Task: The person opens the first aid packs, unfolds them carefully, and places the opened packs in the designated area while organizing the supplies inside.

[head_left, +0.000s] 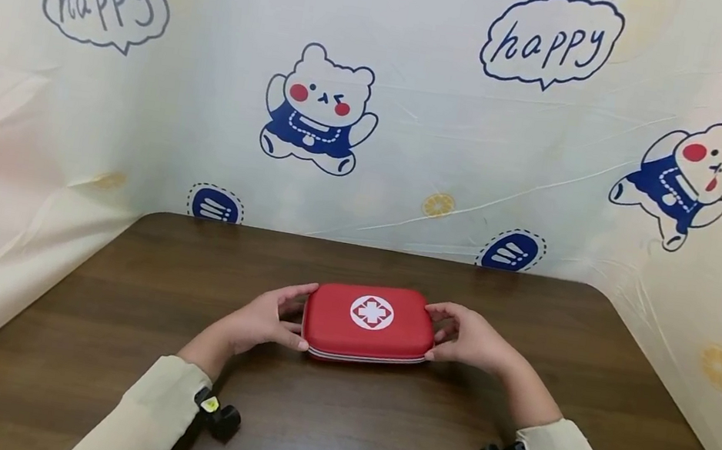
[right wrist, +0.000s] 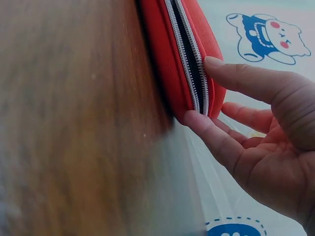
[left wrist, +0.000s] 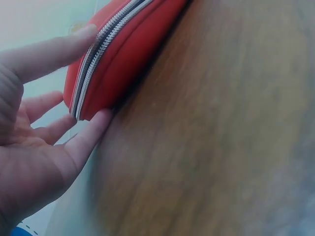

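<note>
A red first-aid case (head_left: 366, 339) with a white round cross emblem lies flat on the wooden table, its front edge towards me. At its left end, my left hand (head_left: 265, 320) holds the case between the thumb at the front corner and fingers at the back. My right hand (head_left: 473, 340) grips the opposite end in the same way. In the right wrist view, the zipper (right wrist: 189, 59) runs round the side, its two rows of teeth apart with a dark gap between. The left wrist view shows the zipper teeth (left wrist: 93, 56) beside the left thumb. The case's inside is hidden.
The dark brown table (head_left: 344, 432) has rounded far corners. Behind it hangs a pale curtain (head_left: 417, 132) printed with bears and "happy" bubbles. Small black cameras (head_left: 224, 422) sit at both wrists, below light sleeves (head_left: 141, 406).
</note>
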A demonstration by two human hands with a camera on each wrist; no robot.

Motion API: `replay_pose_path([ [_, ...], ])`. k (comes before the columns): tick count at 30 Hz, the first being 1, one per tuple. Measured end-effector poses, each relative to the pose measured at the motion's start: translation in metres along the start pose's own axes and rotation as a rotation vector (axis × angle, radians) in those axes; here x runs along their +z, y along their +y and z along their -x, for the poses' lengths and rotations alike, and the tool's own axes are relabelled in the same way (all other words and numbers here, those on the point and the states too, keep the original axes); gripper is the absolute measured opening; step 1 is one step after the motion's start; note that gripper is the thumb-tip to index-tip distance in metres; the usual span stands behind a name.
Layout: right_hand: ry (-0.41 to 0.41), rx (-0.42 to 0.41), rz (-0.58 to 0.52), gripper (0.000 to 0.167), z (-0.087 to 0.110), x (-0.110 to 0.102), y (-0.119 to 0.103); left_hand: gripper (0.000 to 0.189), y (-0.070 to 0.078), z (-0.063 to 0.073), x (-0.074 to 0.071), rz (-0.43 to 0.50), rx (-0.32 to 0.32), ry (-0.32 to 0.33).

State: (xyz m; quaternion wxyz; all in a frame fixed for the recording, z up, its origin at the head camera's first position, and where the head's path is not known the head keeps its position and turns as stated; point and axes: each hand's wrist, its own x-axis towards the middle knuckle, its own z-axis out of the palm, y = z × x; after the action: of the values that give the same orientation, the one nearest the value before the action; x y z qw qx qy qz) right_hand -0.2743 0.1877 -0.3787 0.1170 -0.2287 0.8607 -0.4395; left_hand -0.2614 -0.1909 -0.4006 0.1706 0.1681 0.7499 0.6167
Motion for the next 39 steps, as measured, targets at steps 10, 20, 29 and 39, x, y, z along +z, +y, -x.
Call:
replay_pose_path([
  [10,0.026,0.036,-0.009,0.072,0.001,-0.001,0.0,0.096,-0.001,0.0,0.003,-0.034,-0.003,0.051],
  [20,0.003,0.009,-0.03,0.068,0.004,-0.007,-0.001,0.091,-0.001,0.002,0.003,-0.043,-0.016,0.057],
  [29,0.03,-0.002,-0.086,0.053,0.007,-0.017,-0.003,0.073,-0.001,-0.001,0.0,-0.061,0.025,0.091],
  [39,0.122,-0.032,-0.085,0.04,-0.006,-0.027,0.003,0.063,0.012,-0.011,0.001,0.0,0.006,0.147],
])
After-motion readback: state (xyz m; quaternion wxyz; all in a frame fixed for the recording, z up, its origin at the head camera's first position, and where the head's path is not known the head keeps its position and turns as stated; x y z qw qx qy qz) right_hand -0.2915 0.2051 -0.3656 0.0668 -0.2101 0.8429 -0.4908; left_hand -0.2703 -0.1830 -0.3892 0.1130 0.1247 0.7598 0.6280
